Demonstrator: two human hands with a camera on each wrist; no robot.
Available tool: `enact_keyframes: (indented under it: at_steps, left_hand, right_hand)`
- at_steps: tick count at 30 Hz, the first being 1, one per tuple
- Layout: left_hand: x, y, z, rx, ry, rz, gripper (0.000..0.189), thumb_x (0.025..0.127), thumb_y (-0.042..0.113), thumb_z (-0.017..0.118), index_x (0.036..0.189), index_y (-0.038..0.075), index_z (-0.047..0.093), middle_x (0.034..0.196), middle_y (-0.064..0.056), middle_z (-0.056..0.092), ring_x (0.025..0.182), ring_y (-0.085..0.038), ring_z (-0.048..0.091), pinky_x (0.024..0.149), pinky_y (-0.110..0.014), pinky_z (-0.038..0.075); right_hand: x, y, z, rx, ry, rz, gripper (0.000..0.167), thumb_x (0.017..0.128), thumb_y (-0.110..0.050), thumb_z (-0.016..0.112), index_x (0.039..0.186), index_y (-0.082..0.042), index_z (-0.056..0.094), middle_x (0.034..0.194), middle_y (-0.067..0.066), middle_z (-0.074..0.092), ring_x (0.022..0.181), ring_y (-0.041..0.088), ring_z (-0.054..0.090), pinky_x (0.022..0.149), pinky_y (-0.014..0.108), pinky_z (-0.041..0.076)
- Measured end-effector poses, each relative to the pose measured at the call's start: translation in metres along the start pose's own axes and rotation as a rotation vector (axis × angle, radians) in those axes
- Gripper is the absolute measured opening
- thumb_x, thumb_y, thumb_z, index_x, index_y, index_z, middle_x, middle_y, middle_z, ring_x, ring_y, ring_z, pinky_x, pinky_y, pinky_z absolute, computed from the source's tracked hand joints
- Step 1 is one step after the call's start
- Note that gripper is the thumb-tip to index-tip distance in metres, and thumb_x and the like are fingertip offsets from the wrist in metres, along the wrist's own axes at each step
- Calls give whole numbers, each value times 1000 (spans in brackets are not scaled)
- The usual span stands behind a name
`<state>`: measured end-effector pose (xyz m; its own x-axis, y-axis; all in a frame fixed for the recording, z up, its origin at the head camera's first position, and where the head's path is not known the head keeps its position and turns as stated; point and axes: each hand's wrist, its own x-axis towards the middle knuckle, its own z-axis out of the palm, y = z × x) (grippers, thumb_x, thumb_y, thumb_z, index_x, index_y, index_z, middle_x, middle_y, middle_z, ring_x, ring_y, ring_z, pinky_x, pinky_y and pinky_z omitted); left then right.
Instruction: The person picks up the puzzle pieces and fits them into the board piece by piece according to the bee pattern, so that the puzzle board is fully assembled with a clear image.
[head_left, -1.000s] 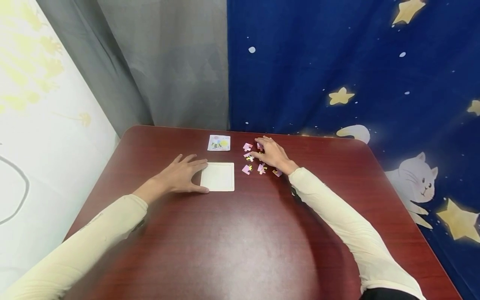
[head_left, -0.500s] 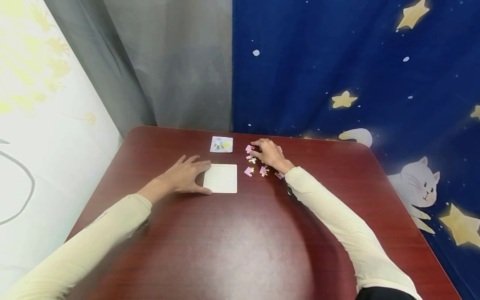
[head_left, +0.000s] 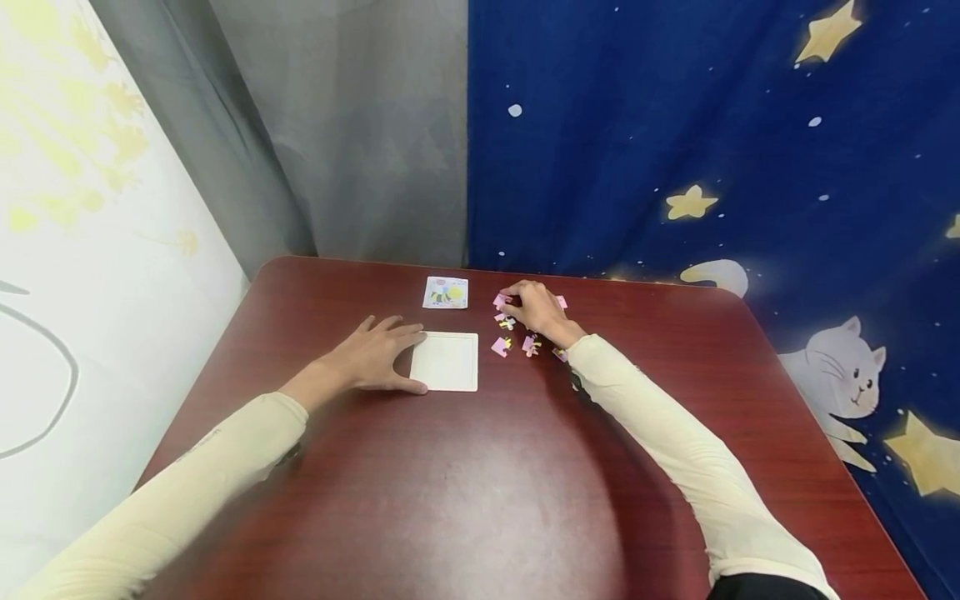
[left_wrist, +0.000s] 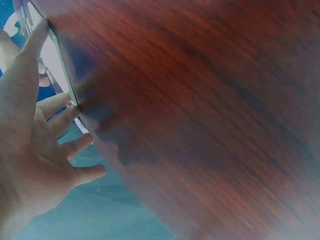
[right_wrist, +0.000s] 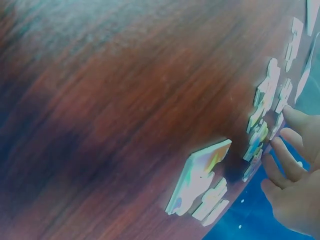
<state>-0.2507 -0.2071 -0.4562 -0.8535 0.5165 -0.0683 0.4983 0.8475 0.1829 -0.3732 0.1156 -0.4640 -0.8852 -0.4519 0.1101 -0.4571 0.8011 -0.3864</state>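
A square white puzzle tray [head_left: 445,362] lies flat on the table, a raised rim round it. My left hand [head_left: 381,357] holds its left side, thumb at the near corner and forefinger at the far one, other fingers spread. To the right, my right hand [head_left: 538,308] pinches a pink puzzle piece [head_left: 501,301] between thumb and forefinger, low at the tabletop. Several more pieces lie about that hand, among them a pink and yellow puzzle piece [head_left: 502,346]; the hand covers others. In the right wrist view, loose pieces [right_wrist: 265,92] lie beside the fingers [right_wrist: 287,155].
A small picture card [head_left: 446,292] with a bee on it lies behind the tray. The dark red table [head_left: 450,483] has rounded far corners. Behind it hang a grey curtain [head_left: 382,133] and a blue star-patterned curtain [head_left: 585,167].
My right hand has drawn back a little and leftward over the pieces, its thumb and forefinger closing on a pink puzzle piece. The left hand stays at the tray. The head view has shifted slightly.
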Motion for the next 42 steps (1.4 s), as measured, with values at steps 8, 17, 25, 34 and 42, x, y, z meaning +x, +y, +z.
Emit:
enact_keyframes:
  at_steps: [8, 17, 25, 34, 42]
  left_hand:
    - [1, 0, 3, -3, 6, 1, 108, 76, 81, 72, 156, 13, 48, 163, -8, 42, 152, -43, 31, 119, -71, 18]
    - [1, 1, 3, -11, 5, -5, 109, 76, 80, 72, 157, 12, 46, 164, -7, 42, 152, -42, 30, 119, -70, 18]
    - [-1, 2, 2, -26, 3, -14, 111, 76, 81, 72, 158, 11, 45, 164, -8, 42, 151, -41, 33, 119, -68, 23]
    - [-2, 3, 3, -48, 21, -6, 110, 76, 79, 73, 157, 10, 46, 163, -9, 42, 150, -41, 34, 117, -65, 29]
    - [-1, 2, 3, -61, 21, -12, 109, 75, 79, 75, 157, 11, 47, 163, -7, 42, 149, -38, 36, 115, -62, 35]
  right_hand:
    - [0, 1, -4, 61, -34, 15, 41, 95, -21, 78, 133, -6, 71, 135, 14, 68, 127, 27, 62, 104, 43, 50]
    - [5, 5, -1, 112, -19, 51, 37, 93, -20, 80, 128, -9, 75, 128, 10, 73, 100, 20, 64, 89, 38, 53]
    - [7, 6, 3, 108, -4, 25, 29, 95, -19, 78, 123, -11, 78, 119, 8, 76, 107, 20, 68, 93, 37, 54]
    - [-1, -2, 1, 159, 29, -91, 21, 95, -11, 77, 114, -6, 81, 110, 10, 78, 101, 21, 68, 88, 37, 55]
    - [-12, -17, -2, 202, 12, -188, 18, 93, -6, 78, 111, -1, 80, 113, 12, 77, 113, 26, 69, 100, 38, 52]
